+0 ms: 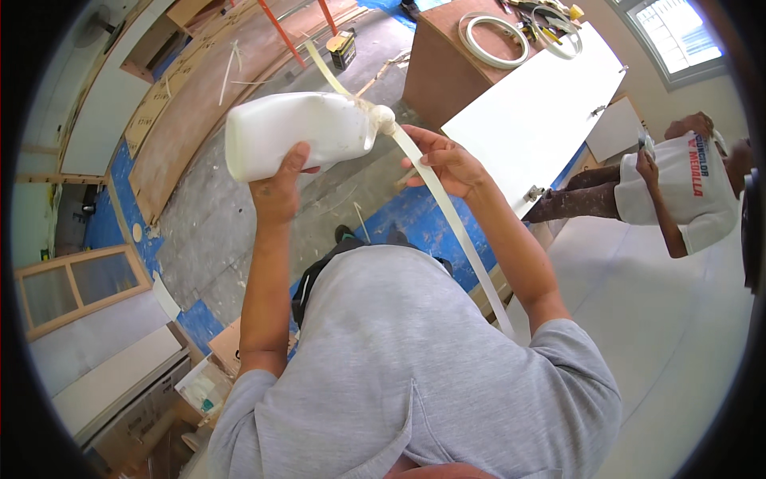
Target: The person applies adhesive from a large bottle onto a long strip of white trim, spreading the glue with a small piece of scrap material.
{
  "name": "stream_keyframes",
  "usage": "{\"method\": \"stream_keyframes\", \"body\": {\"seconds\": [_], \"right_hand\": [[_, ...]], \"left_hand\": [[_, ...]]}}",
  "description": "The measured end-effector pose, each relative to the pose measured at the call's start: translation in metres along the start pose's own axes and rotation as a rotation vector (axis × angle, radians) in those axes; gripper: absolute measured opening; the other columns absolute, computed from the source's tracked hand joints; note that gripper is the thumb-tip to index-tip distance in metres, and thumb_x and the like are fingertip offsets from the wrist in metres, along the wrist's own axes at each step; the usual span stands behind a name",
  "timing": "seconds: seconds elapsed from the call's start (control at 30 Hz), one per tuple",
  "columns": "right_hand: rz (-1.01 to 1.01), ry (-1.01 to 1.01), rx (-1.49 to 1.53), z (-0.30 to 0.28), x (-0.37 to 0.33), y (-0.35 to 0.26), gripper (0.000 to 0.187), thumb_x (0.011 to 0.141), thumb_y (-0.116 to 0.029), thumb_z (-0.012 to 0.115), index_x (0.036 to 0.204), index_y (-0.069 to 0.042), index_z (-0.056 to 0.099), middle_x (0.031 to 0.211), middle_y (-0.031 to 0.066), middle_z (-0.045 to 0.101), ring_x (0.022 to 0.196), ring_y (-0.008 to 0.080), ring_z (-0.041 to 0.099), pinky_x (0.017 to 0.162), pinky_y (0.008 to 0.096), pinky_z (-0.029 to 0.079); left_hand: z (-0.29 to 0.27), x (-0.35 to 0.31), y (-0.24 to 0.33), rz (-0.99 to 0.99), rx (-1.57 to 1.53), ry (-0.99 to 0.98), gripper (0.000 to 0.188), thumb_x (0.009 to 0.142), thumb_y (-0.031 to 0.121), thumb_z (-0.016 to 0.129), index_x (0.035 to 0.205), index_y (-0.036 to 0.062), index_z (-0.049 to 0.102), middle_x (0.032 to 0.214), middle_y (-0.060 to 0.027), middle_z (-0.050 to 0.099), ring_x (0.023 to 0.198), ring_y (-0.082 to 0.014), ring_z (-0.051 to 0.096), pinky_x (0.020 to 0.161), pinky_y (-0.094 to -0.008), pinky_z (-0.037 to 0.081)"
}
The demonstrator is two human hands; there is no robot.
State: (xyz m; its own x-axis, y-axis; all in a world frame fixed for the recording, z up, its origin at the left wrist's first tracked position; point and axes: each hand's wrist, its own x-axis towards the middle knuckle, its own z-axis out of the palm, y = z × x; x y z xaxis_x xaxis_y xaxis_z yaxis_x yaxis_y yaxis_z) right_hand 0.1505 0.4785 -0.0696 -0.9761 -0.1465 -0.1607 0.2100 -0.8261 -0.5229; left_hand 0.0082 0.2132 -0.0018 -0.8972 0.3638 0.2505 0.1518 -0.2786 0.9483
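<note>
Upper centre, I've got the left hand [278, 188] gripping a white bottle [299, 128] sideways, right hand [455, 166] pinching a pale strip [445, 204]!

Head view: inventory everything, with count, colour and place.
Bottle: 1, white, centre
Strip: 1, cream, centre
Cabinet: 1, brown, top
Coils: 2, white, on cabinet
Panel: 1, white, beside cabinet
Box: 1, dark, floor
Boards: several, brown, left
Frame: 1, tan, left
Sheeting: several, blue, floor
Person: 1, white shirt, right
Window: 1, grey-framed, upper right
Surface: 1, white, lower right
Clutter: uncounted, mixed, edges
Left hand: 1, bare, on bottle
Right hand: 1, bare, on strip
</note>
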Motion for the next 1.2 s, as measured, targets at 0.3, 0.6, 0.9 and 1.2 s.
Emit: {"method": "stream_keyframes", "body": {"seconds": [0.3,0.6,0.9,1.2], "right_hand": [[-0.089,0.062,-0.067,0.018,0.006,0.005,0.065,0.088,0.009,0.054,0.15,-0.008,0.039,0.137,0.0119,0.049,0.111,0.0274,0.065,0.084,0.0445,0.064],[-0.148,0.061,-0.075,0.029,0.013,0.008,0.068,0.088,0.008,0.056,0.151,-0.008,0.036,0.141,0.0122,0.045,0.113,0.0279,0.063,0.083,0.0431,0.063],[-0.198,0.116,-0.124,0.037,0.02,0.008,0.068,0.088,0.008,0.055,0.151,-0.008,0.036,0.142,0.0124,0.046,0.11,0.0259,0.064,0.083,0.0422,0.063],[-0.222,0.125,-0.142,0.046,0.023,0.009,0.069,0.088,0.008,0.053,0.152,-0.007,0.034,0.142,0.013,0.045,0.112,0.0256,0.062,0.083,0.0414,0.062]], "left_hand": [[-0.016,0.022,0.005,-0.06,-0.076,-0.039,0.042,0.089,0.015,0.074,0.126,0.0037,0.058,0.111,-0.0094,0.067,0.093,-0.0199,0.07,0.057,-0.0321,0.063],[-0.026,0.033,0.012,-0.035,-0.072,-0.035,0.042,0.089,0.015,0.073,0.126,0.0043,0.058,0.109,-0.0085,0.068,0.092,-0.0183,0.07,0.058,-0.0312,0.062],[-0.033,0.038,0.02,-0.004,-0.133,-0.048,0.042,0.09,0.015,0.073,0.126,0.0027,0.058,0.11,-0.008,0.067,0.09,-0.0187,0.07,0.059,-0.031,0.063],[-0.026,0.05,0.013,0.02,-0.076,-0.064,0.041,0.09,0.015,0.073,0.126,0.0042,0.058,0.11,-0.0083,0.067,0.09,-0.0183,0.069,0.057,-0.0308,0.062]]}}
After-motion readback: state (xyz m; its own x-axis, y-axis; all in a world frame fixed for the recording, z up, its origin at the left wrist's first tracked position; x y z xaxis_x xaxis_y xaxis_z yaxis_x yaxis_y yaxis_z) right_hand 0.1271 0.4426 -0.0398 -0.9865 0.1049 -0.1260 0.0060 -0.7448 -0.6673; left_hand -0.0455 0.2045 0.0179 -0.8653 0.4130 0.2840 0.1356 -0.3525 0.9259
